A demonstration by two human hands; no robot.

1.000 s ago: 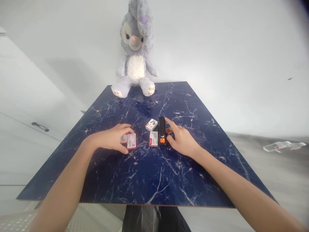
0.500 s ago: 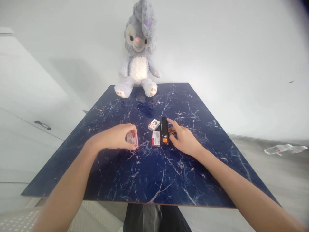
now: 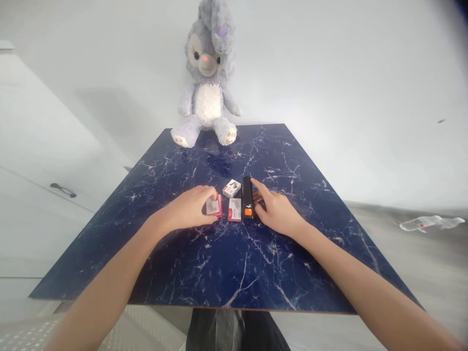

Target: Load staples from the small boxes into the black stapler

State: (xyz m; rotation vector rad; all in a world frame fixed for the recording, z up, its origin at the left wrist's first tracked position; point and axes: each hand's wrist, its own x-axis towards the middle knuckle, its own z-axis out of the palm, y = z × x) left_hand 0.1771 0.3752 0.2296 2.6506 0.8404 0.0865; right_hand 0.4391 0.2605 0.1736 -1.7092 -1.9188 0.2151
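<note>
My left hand [image 3: 193, 207] pinches a small red-and-white box [image 3: 213, 206] between thumb and fingers, just above or on the table; a second red edge shows beside it, perhaps another box. A similar flat box [image 3: 234, 209] lies a little to its right. Behind that one sits a white box with a dark picture on top [image 3: 231, 188], turned at an angle. A black stapler [image 3: 247, 196] with an orange patch lies against the flat box's right side. Along the stapler's right edge rests my right hand [image 3: 274, 207], index finger stretched to its far end, thumb apart, not wrapped round it.
The blue marbled table [image 3: 241, 273] stands against a white wall. A grey plush rabbit [image 3: 208, 102] sits at its far edge. White drawers with a dark handle [image 3: 63, 189] are on the left. Clear plastic wrapping [image 3: 431, 224] lies on the floor at right.
My left hand has moved right with the red-and-white box, closer to the flat box. My right hand and the stapler stay about where they were.
</note>
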